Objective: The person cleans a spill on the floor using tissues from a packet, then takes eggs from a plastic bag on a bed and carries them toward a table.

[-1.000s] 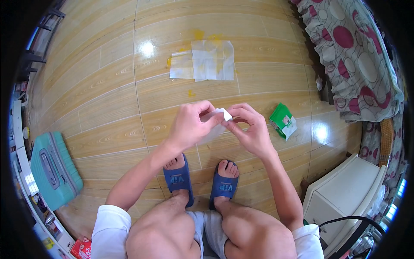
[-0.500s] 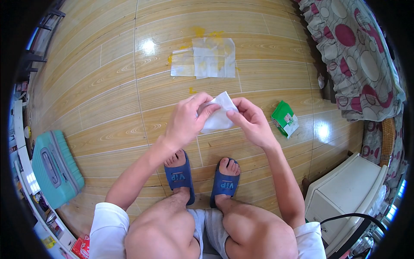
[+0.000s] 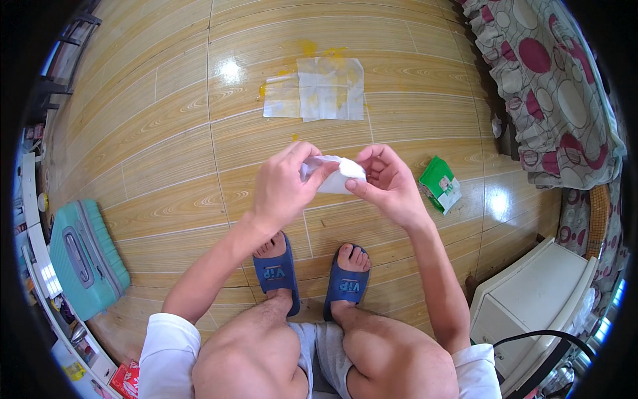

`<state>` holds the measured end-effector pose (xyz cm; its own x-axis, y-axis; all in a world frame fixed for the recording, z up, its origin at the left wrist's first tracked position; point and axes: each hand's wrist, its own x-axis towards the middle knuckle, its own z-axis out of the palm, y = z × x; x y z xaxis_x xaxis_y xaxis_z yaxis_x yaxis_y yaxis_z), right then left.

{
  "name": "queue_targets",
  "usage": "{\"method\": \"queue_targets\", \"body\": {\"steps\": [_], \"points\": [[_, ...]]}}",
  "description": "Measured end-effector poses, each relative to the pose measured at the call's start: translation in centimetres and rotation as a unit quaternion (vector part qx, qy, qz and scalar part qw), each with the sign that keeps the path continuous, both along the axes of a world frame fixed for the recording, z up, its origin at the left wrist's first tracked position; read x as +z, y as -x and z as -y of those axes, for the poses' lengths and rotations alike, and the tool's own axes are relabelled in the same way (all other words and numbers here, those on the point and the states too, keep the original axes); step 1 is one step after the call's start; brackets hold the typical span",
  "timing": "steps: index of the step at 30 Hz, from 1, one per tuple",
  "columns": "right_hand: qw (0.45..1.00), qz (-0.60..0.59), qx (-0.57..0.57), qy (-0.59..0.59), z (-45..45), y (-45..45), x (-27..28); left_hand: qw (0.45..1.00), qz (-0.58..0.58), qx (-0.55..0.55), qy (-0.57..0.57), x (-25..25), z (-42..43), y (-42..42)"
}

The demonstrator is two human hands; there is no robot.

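A folded white tissue [image 3: 340, 174] is held up between my two hands, over the floor in front of my feet. My left hand [image 3: 287, 178] pinches its left side between thumb and fingers. At its right side, the thumb and fingers of my right hand [image 3: 385, 181] close on the corner. Farther out, two flat white tissues [image 3: 331, 86] lie overlapping on the wood-patterned floor, soaked in places with a yellow liquid [image 3: 307, 48]. Some of that yellow spill shows beyond their far and left edges, with a small spot nearer my hands.
A green tissue packet [image 3: 438, 184] lies on the floor to the right. My feet wear blue slippers [image 3: 275, 272]. A teal suitcase [image 3: 86, 259] stands at left, a white cabinet [image 3: 525, 299] at lower right, and a patterned curtain [image 3: 551, 86] hangs at upper right.
The tissue between my hands has changed shape: its raised corner has folded down, and it now looks lower and more bunched. My right fingers have shifted along its edge.
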<state>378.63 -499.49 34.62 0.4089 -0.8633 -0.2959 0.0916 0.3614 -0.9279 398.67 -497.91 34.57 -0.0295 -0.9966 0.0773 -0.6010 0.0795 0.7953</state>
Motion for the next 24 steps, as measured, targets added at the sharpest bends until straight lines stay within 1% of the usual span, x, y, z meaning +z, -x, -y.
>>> {"method": "queue_targets", "body": {"steps": [2,4,5,6,7,8,9,10,12,14,15,16,17,20,22,24], "points": [[1.000,-0.009,-0.005,0.002,0.2,0.6,0.1,1.000,-0.010,-0.013,-0.004,-0.2,0.1,-0.4],[0.986,-0.144,0.025,0.083,0.7,1.2,0.3,0.999,-0.021,-0.027,-0.008,-0.3,0.3,-1.0],[0.977,-0.192,0.056,0.077,0.9,1.5,0.7,0.997,-0.044,-0.046,-0.044,-0.1,0.5,-1.4],[0.977,-0.192,0.057,0.076,1.0,1.6,1.3,0.992,-0.067,-0.065,-0.080,0.0,0.5,-1.7],[0.964,-0.231,0.080,0.104,1.1,1.7,1.8,0.992,-0.066,-0.064,-0.080,-0.2,0.6,-2.0],[0.949,-0.269,0.103,0.132,1.1,1.8,2.0,0.991,-0.073,-0.093,-0.057,-0.5,0.6,-2.3],[0.949,-0.268,0.105,0.132,1.1,2.0,1.6,0.989,-0.079,-0.121,-0.034,-0.8,0.7,-2.5],[0.955,-0.244,0.103,0.136,1.0,2.1,1.0,0.989,-0.078,-0.120,-0.034,-1.0,0.7,-2.7],[0.960,-0.218,0.102,0.139,1.0,2.0,0.9,0.984,-0.122,-0.120,-0.056,-1.2,0.8,-3.2],[0.967,-0.216,0.100,0.089,1.1,1.7,1.6,0.983,-0.111,-0.126,-0.070,-1.1,1.2,-4.0],[0.967,-0.215,0.101,0.089,1.3,1.7,1.4,0.982,-0.100,-0.134,-0.084,-1.1,1.3,-4.4],[0.971,-0.204,0.078,0.101,1.6,1.8,1.2,0.983,-0.100,-0.132,-0.084,-1.0,1.5,-4.8],[0.973,-0.192,0.055,0.112,1.9,1.7,1.0,0.983,-0.103,-0.115,-0.096,-0.8,1.6,-5.2],[0.974,-0.175,0.037,0.137,2.7,1.2,0.8,0.985,-0.110,-0.079,-0.110,-0.7,1.8,-5.7],[0.975,-0.176,0.029,0.133,3.1,0.8,0.8,0.985,-0.114,-0.060,-0.114,-0.9,1.8,-5.7],[0.929,-0.243,0.018,0.278,3.4,0.8,0.7,0.983,-0.174,-0.012,-0.055,-1.5,1.7,-5.5]]}}
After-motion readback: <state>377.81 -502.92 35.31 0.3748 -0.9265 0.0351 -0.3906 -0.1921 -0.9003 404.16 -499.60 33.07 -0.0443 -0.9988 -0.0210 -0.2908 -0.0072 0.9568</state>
